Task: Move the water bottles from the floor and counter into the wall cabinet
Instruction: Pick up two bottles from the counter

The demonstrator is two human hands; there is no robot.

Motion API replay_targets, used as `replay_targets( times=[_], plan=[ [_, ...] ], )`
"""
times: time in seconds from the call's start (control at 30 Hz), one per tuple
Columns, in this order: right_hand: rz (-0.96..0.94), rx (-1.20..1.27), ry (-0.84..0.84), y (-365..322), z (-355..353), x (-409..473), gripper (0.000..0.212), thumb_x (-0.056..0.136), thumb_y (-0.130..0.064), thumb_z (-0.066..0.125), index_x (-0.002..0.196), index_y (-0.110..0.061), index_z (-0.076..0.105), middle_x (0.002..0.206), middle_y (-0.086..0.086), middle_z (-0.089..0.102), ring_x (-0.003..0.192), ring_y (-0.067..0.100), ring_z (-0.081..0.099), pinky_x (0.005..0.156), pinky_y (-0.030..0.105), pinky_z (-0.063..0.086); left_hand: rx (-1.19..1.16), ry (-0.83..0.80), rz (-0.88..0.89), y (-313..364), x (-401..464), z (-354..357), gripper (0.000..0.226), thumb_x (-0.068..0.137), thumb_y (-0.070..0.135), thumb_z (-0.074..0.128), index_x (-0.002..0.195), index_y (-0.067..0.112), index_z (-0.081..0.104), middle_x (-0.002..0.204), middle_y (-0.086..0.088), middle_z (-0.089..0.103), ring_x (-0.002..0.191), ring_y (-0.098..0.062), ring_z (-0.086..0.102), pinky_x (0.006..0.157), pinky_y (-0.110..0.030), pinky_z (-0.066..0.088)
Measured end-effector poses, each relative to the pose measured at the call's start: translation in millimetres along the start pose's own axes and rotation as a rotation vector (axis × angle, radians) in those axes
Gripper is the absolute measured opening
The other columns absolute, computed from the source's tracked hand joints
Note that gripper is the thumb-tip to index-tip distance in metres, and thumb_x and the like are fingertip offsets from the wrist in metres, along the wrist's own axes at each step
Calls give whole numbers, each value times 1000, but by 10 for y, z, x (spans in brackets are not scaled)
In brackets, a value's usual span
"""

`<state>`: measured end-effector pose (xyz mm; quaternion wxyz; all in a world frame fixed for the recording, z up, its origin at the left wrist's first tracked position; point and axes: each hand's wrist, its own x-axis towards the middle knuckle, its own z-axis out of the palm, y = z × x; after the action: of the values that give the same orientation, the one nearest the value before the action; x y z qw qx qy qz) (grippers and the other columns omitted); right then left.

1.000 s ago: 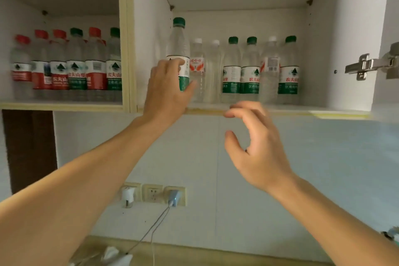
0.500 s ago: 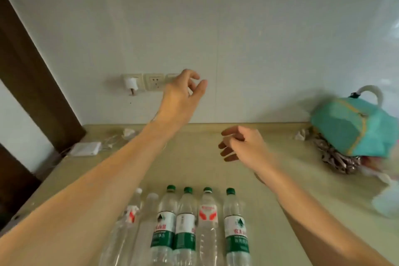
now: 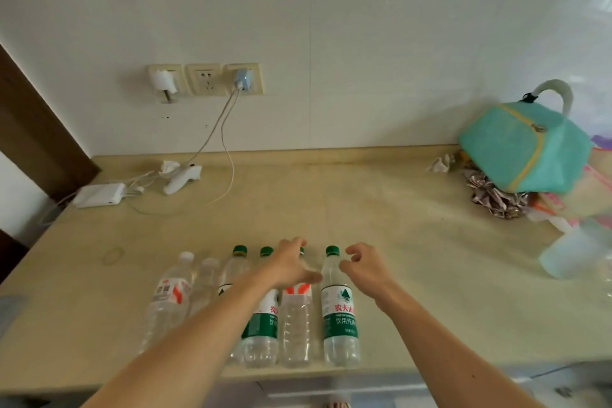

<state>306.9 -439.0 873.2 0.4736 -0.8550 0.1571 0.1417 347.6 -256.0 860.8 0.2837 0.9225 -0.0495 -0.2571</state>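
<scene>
- Head view looks down at a pale yellow stone tabletop [image 3: 381, 209] with a row of six clear plastic water bottles [image 3: 251, 308] standing near its front edge.
- Four bottles have green caps and two on the left have white caps. They stand close side by side.
- The left hand [image 3: 291, 263] is over the clear bottle with the red and white label [image 3: 296, 325]. The fingers reach over its top and the thumb sits by its neck. I cannot tell if the grip has closed on it yet.
- The right hand [image 3: 364, 267] is just beside the clear bottle with the green and white label [image 3: 340, 311] at the right end of the row. Its fingers are curled loosely and hold nothing.
- The wall cabinet is not in view, so the bottles are all on the tabletop, far from where they must go.
- My guess is that this is the reaching step, one bottle for each hand.
- Next, each hand needs to close round a bottle near the neck and lift it straight up, so the bottles beside it do not fall over.
- A teal bag with a white handle [image 3: 523, 146] lies at the right, well apart from the bottles.
- A white charger box [image 3: 99, 194] and white cables [image 3: 225, 149] lie at the back left, under the wall sockets [image 3: 203, 79].
</scene>
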Motion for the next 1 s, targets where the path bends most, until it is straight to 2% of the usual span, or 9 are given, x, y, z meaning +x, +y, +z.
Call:
replay_targets(
  times=[0.1, 0.27, 0.37, 0.5, 0.63, 0.7, 0.8, 0.87, 1.0],
  plan=[
    [57, -54, -83, 150, 68, 107, 55, 93, -18, 66, 145, -9, 47, 140, 12, 52, 122, 28, 56, 100, 39, 50, 130, 17, -41, -37, 98, 168, 95, 77, 40, 85, 154, 22, 32, 148, -5, 44, 110, -20, 61, 90, -38, 57],
    [87, -48, -199, 308, 111, 272, 72, 90, -21, 74, 151, -11, 36, 135, 10, 53, 109, 23, 60, 75, 27, 55, 202, 57, -114, -67, 217, 258, 90, 76, 29, 86, 147, 23, 32, 136, -5, 50, 99, -18, 63, 85, -37, 57],
    [85, -82, -247, 289, 84, 379, 78, 85, -22, 79, 150, -12, 36, 138, 12, 54, 115, 29, 63, 93, 44, 58, 118, 37, -199, -7, 273, 295, 92, 74, 27, 89, 147, 18, 32, 124, -5, 57, 99, -19, 63, 87, -37, 57],
    [89, -76, -297, 255, 70, 485, 78, 84, -23, 81, 149, -12, 39, 132, 14, 60, 101, 27, 70, 82, 44, 63, 104, 25, -268, 96, 280, 281, 81, 77, 30, 87, 140, 13, 38, 115, -4, 57, 95, -18, 58, 80, -33, 53],
    [115, 3, -335, 278, 39, 536, 75, 84, -25, 82, 147, -12, 42, 113, 8, 66, 86, 20, 73, 61, 31, 62, 30, 42, -302, 91, 249, 286, 76, 81, 32, 83, 140, 12, 39, 107, 0, 57, 87, -13, 56, 63, -23, 41],
    [130, 28, -338, 288, 32, 567, 71, 84, -26, 82, 144, -13, 45, 113, 8, 66, 89, 21, 72, 62, 32, 62, 4, 51, -306, 99, 256, 328, 69, 84, 33, 80, 138, 11, 42, 98, 4, 53, 85, -11, 57, 61, -22, 40],
    [159, 63, -335, 302, 32, 598, 68, 83, -24, 83, 141, -14, 48, 114, 8, 66, 90, 21, 72, 61, 30, 61, -13, 79, -273, 93, 252, 396, 73, 83, 34, 81, 142, 14, 42, 105, 2, 56, 91, -13, 59, 70, -26, 50],
    [168, 85, -336, 334, 42, 613, 69, 82, -23, 83, 141, -13, 48, 112, 9, 67, 88, 21, 73, 59, 28, 60, -102, 94, -257, 27, 257, 442, 88, 78, 36, 85, 149, 17, 37, 128, -3, 57, 111, -20, 60, 87, -33, 54],
    [179, 123, -336, 373, 72, 629, 68, 80, -21, 79, 141, -13, 49, 110, 9, 69, 87, 21, 74, 61, 30, 61, -180, 106, -232, -60, 258, 470, 101, 77, 36, 82, 158, 24, 23, 157, -5, 39, 140, -28, 42, 109, -44, 44]
  ],
)
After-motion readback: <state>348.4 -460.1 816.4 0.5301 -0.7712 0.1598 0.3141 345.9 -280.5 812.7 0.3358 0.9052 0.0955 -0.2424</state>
